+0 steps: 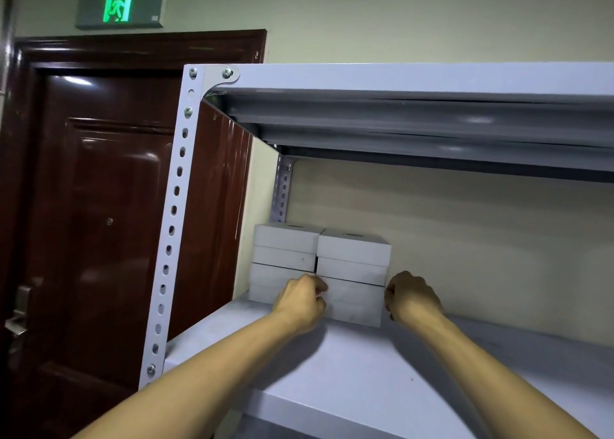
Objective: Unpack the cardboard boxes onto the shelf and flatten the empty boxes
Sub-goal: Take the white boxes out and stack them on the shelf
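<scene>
Two stacks of small white boxes [319, 266] at back-left corner of shelf [382, 372]. Left hand [304, 300], right hand [412, 300] curled, flanking right stack's bottom box; actual grip unclear. Risk: uneven shove tilts stack, upper boxes slide off

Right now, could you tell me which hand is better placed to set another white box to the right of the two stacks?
Probably the right hand: it sits beside the right stack, next to bare shelf; the left hand is between the stacks.
</scene>
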Demonstrator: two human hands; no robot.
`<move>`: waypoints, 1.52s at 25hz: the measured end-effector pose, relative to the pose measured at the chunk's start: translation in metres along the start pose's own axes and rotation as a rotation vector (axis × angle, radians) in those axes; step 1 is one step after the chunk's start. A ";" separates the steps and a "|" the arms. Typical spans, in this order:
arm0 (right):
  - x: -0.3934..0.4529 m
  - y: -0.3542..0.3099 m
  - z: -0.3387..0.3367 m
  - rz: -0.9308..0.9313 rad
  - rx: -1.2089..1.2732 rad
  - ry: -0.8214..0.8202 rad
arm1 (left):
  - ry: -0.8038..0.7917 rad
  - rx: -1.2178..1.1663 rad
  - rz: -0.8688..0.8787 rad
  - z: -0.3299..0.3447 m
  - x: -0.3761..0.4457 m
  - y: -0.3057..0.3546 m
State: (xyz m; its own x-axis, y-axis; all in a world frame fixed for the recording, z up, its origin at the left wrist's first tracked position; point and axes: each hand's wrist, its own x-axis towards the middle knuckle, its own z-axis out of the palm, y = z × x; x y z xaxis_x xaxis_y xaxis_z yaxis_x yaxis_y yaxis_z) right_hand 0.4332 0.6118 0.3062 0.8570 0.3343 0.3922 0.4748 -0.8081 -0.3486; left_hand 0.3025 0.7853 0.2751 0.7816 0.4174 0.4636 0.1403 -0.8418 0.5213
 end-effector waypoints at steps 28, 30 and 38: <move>-0.110 -0.023 -0.029 -0.280 -0.024 0.155 | 0.023 0.139 0.216 -0.033 -0.074 0.026; -0.125 -0.025 -0.032 -0.286 -0.004 0.160 | 0.037 0.131 0.234 -0.037 -0.086 0.026; -0.190 -0.033 -0.036 -0.316 0.019 0.212 | 0.087 0.064 0.322 -0.057 -0.145 0.025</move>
State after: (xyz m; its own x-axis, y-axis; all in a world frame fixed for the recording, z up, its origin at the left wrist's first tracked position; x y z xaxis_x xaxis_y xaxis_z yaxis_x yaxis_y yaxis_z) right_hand 0.2471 0.5576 0.2740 0.6078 0.4562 0.6500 0.7147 -0.6711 -0.1973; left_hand 0.1587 0.7230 0.2619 0.7377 0.1515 0.6579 -0.0654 -0.9539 0.2930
